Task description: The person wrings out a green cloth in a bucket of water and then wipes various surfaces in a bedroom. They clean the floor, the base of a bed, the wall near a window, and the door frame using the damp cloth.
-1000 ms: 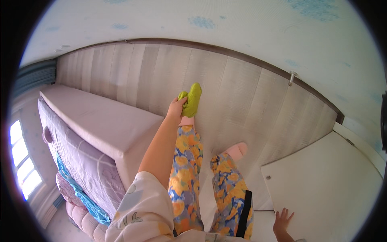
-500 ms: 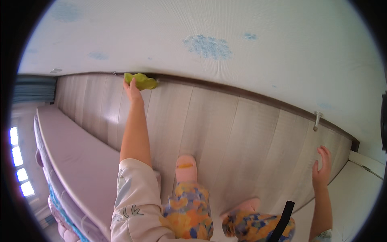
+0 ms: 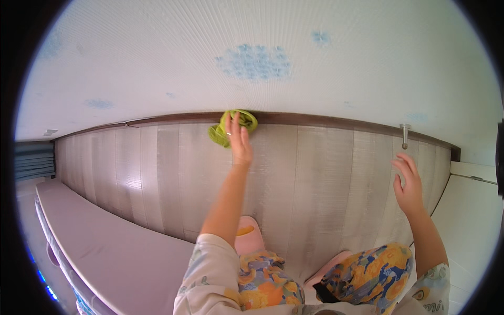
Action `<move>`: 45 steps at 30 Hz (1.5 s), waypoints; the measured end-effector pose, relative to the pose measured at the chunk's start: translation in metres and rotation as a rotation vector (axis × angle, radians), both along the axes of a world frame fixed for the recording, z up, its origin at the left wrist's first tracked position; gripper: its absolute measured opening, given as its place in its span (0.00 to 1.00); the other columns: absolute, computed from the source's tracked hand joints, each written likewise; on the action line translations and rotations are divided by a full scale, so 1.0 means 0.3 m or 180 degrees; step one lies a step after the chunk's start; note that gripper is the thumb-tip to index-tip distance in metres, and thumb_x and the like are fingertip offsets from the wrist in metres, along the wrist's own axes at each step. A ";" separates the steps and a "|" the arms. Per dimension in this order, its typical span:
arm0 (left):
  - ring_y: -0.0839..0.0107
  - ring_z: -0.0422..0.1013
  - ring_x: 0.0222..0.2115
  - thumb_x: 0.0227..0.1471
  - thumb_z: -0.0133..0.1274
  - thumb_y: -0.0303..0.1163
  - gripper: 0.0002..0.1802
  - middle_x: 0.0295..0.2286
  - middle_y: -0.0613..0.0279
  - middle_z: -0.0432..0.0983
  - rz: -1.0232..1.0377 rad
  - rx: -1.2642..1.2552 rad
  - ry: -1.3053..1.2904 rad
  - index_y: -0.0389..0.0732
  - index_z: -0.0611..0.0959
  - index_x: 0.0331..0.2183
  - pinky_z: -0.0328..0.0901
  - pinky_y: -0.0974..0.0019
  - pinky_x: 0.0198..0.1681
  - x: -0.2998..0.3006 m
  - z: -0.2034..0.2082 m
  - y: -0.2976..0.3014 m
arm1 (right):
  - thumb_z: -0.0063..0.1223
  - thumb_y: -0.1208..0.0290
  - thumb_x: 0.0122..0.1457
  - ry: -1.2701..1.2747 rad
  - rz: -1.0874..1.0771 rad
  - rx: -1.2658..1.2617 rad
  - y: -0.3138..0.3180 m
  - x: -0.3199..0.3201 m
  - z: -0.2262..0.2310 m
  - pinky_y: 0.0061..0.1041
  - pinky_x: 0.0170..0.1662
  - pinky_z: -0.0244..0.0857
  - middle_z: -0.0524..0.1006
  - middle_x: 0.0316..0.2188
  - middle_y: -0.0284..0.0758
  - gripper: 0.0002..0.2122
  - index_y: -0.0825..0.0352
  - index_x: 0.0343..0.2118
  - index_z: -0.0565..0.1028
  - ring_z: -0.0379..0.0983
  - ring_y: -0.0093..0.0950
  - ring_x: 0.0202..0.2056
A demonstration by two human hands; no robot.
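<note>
A crumpled green cloth [image 3: 218,136] is against the dark baseboard [image 3: 325,121], at the foot of a white wall. My left hand [image 3: 241,144] presses on it with long, nearly straight fingers, and folds of the cloth bulge out on both sides. A ring shows on one finger. Off to the right, my right hand [image 3: 409,186] hangs in the air, holding nothing, fingers apart and slightly bent. Nearest to that hand is a metal door stop [image 3: 405,135] at the baseboard.
Wood-look floor [image 3: 325,184] runs along the wall. A pale bed-like edge [image 3: 105,236] stands on the left, with a blue-grey curtain [image 3: 34,159] beyond. At right is a white door panel [image 3: 472,220]. My feet wear pink slippers [image 3: 248,239]. A thin cable [image 3: 128,124] lies by the baseboard.
My left hand has slid the green cloth to the right along the baseboard. The view has shifted too. My right hand stays open near the door stop.
</note>
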State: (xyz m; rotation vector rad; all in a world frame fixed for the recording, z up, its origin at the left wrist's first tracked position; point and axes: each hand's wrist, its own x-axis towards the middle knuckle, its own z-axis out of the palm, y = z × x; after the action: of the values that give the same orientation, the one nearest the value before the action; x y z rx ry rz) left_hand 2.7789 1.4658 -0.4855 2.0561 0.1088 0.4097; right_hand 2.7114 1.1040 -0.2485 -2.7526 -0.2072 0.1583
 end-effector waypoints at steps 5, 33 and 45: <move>0.61 0.47 0.51 0.39 0.41 0.13 0.28 0.51 0.53 0.43 0.1218 0.0608 0.0199 0.39 0.62 0.46 0.50 0.62 0.51 0.135 -0.019 0.279 | 0.40 0.87 0.42 -0.0158 -0.0099 0.0310 -0.002 -0.023 -0.005 0.24 0.40 0.60 0.64 0.42 0.39 0.14 0.68 0.34 0.69 0.67 0.35 0.38; 0.78 0.50 0.52 0.46 0.39 0.35 0.22 0.56 0.71 0.41 -0.4473 0.4766 -0.1477 0.53 0.67 0.47 0.46 0.70 0.53 0.299 -0.041 -0.696 | 0.38 0.88 0.44 -0.0055 -0.2154 0.1951 -0.450 -0.381 -0.447 0.20 0.31 0.61 0.64 0.42 0.35 0.14 0.67 0.32 0.71 0.68 0.23 0.33; 0.80 0.58 0.47 0.40 0.45 0.32 0.23 0.53 0.78 0.52 -0.4641 0.5630 -0.0938 0.48 0.71 0.44 0.53 0.69 0.49 0.292 -0.028 -0.314 | 0.35 0.86 0.46 -0.0276 -0.3124 0.3038 -0.465 -0.497 -0.492 0.20 0.39 0.61 0.64 0.41 0.35 0.13 0.68 0.34 0.70 0.68 0.24 0.33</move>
State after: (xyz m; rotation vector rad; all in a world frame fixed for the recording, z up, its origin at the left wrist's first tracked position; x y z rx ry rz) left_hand 2.8664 1.3715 -0.4939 2.7210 -2.5310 -0.3456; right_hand 2.5624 0.9646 -0.3962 -1.6469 0.8212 -0.2618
